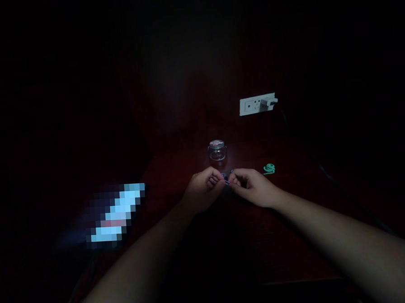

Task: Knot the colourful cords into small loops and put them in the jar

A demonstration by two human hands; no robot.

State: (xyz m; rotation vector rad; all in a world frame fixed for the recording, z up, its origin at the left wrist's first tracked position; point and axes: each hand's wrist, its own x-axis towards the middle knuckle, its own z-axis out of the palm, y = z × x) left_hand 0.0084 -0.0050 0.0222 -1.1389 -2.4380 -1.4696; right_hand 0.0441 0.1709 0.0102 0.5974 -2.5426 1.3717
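Observation:
My left hand (207, 185) and my right hand (251, 185) meet over the dark red table, fingertips almost touching. Each pinches a thin, pale purple cord (226, 182), which shows in the small gap between them. More of the cord seems to loop just behind the fingertips, though the dim light hides how it runs. Straight beyond my hands a small clear glass jar (218, 154) stands upright, with a patterned lid on top. To the right of my right hand lies a coiled green cord (269, 168).
A lit, pixelated screen (119, 214) is at the left, with a cable below it. On the back wall a white socket plate (252, 105) holds a plugged-in adapter (269, 102). A dark cable (327, 173) runs down the right side. The surroundings are very dark.

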